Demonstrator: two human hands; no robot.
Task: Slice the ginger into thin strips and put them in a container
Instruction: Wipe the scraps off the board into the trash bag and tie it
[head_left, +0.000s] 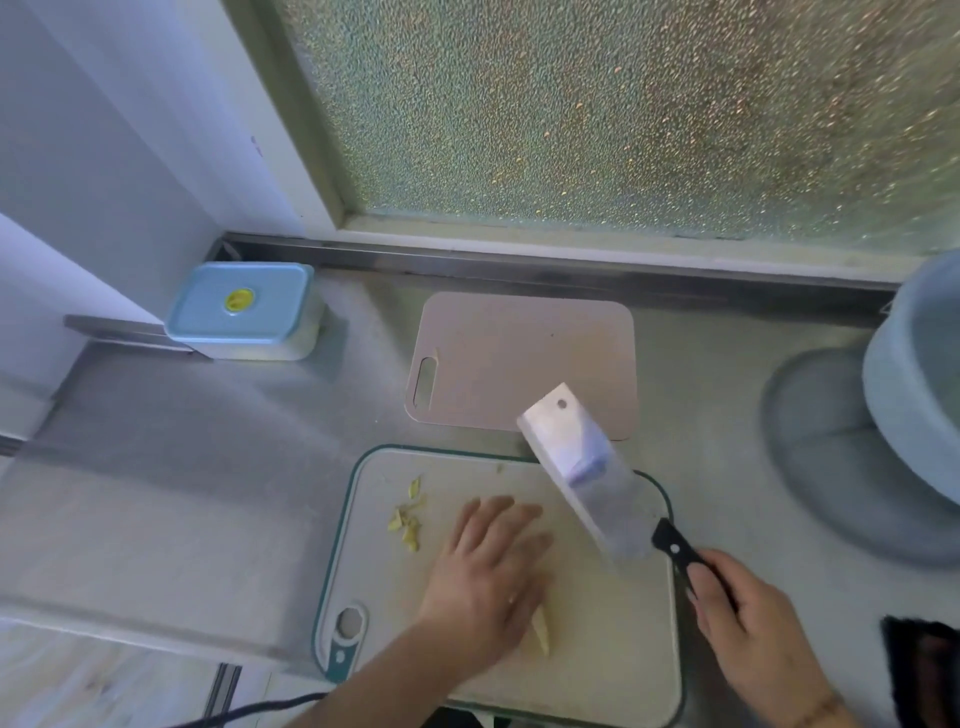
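Observation:
A white cutting board (613, 649) with a teal rim lies on the steel counter in front of me. My left hand (488, 577) rests flat on it, fingers spread, and covers most of a pale yellow ginger piece (540, 631) that sticks out under the palm. Several small ginger scraps (408, 514) lie on the board to the left of that hand. My right hand (748, 618) grips the black handle of a cleaver (587, 467), whose broad blade is raised above the board's right side. A lidded blue and white container (244, 312) stands at the back left.
A second, beige cutting board (524, 364) lies behind the white one. A large pale blue basin (914, 384) stands at the right edge. A frosted window runs along the back, a white wall on the left. A dark object (924, 670) sits at the lower right.

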